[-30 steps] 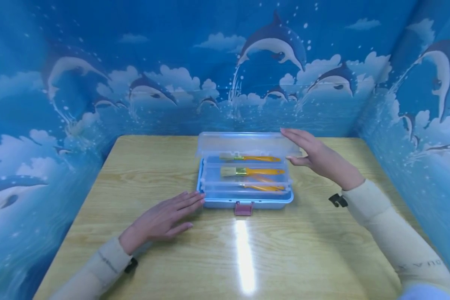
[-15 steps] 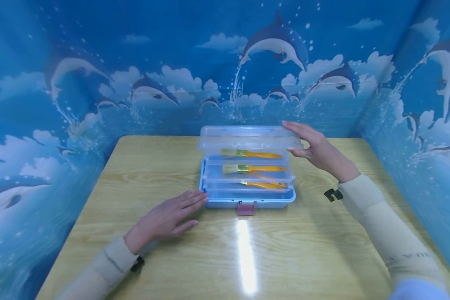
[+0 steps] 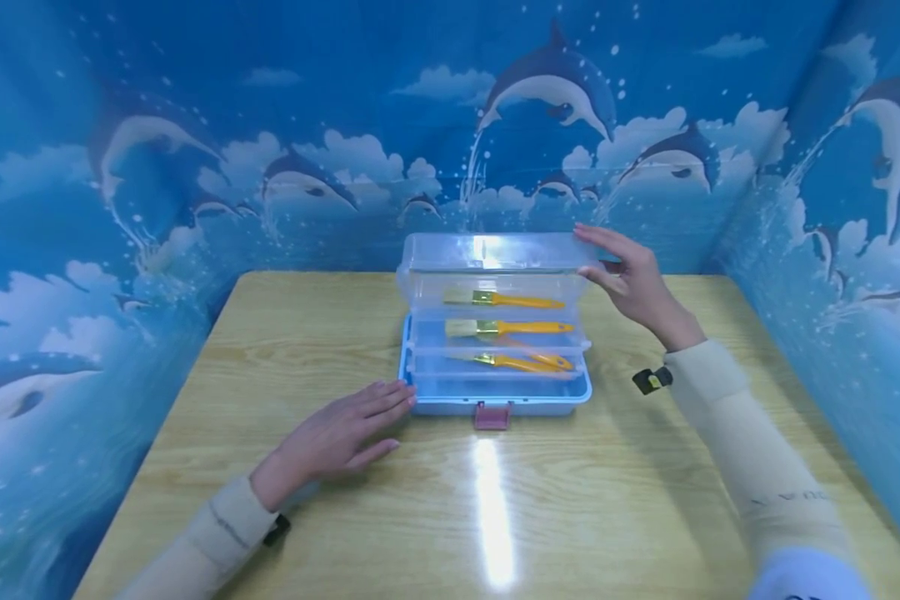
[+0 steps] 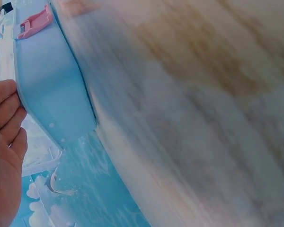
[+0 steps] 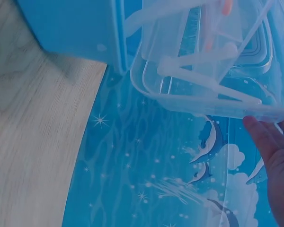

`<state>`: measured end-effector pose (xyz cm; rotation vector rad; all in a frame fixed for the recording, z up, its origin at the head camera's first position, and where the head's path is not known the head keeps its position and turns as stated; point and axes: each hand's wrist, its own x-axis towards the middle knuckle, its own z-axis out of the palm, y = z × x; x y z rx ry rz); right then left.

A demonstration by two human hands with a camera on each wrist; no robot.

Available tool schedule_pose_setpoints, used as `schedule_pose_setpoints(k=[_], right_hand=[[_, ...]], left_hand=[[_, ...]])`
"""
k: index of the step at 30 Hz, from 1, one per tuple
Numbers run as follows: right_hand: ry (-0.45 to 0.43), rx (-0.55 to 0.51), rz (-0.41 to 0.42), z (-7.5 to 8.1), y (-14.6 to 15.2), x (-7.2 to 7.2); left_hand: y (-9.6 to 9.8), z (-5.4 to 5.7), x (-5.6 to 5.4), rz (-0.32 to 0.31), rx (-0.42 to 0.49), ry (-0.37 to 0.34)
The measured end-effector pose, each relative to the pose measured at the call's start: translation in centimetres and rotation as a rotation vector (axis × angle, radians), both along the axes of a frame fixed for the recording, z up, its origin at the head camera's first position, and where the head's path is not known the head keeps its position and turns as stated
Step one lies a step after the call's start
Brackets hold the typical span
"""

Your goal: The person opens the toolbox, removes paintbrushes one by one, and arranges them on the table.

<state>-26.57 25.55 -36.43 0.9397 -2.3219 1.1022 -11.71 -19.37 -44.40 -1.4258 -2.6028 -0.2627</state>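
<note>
Presently, the lid (image 3: 450, 250) is raised and held at its right end

Your blue box (image 3: 435, 407) stands on the wooden table (image 3: 307, 333), toward the far edge, with its pinkish latch (image 3: 492, 416) facing you. The lid rises at the back, near the sheet printed with dolphins (image 3: 330, 75), so behind the box you have only narrow room. To the left, to the right and in front, the table surface reaches farther, and its widest part lies on your side.

Inside, the translucent trays (image 3: 426, 336) go up like steps, and the brushes (image 3: 536, 327) with orange handles lie on them (from the right wrist view you can see pale link arms (image 5: 194, 78) at the tray ends).

Your left hand (image 3: 341, 433) touches the front left corner of the box; its fingers are straight and close together, while the thumb stands apart. Your right hand (image 3: 637, 279) holds the right end of the lid between thumb and fingers.

About writing: dark letters run along your right sleeve (image 3: 750, 442), but they are too blurred to be read with certainty.
</note>
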Motion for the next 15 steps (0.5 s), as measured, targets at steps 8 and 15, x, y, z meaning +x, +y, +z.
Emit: schedule_pose_setpoints(k=[8,15], right_hand=[[-0.070,-0.011,-0.077,-0.4,-0.1,-1.1],[-0.159,-0.028,-0.021,0.1,-0.2,-1.0]], left_hand=[[0.2,0.4,0.0,0.027,-0.031,-0.056],[0.1,0.4,0.0,0.030,-0.004,-0.096]])
